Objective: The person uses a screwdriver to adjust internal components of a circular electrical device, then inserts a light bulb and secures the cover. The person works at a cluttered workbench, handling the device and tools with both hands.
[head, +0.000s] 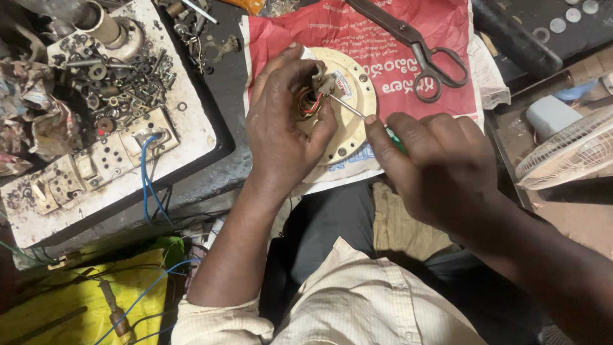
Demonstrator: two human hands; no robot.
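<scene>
- Leftmost, a grimy white tray holds loose dark nuts, washers and bolts, all small, round and oily; blue wires trail off its front edge.
- Next, your left hand lies over the middle of the cream round motor plate, fingers curled together and pinching the small part at its hub, where red and copper windings show.
- Centre-right, your right hand is closed around a green-handled screwdriver; its thin steel shaft slants up to the hub, tip just beside your left fingertips.
- You look to be mid-way through working a fastener or terminal at the hub; the next move, I judge, calls for a steady tip and a firm left-hand hold.
- Underneath, red printed paper covers the bench; dark metal scissors lie on it, well apart from the plate.
- Far right, a white wire fan guard leans in.
</scene>
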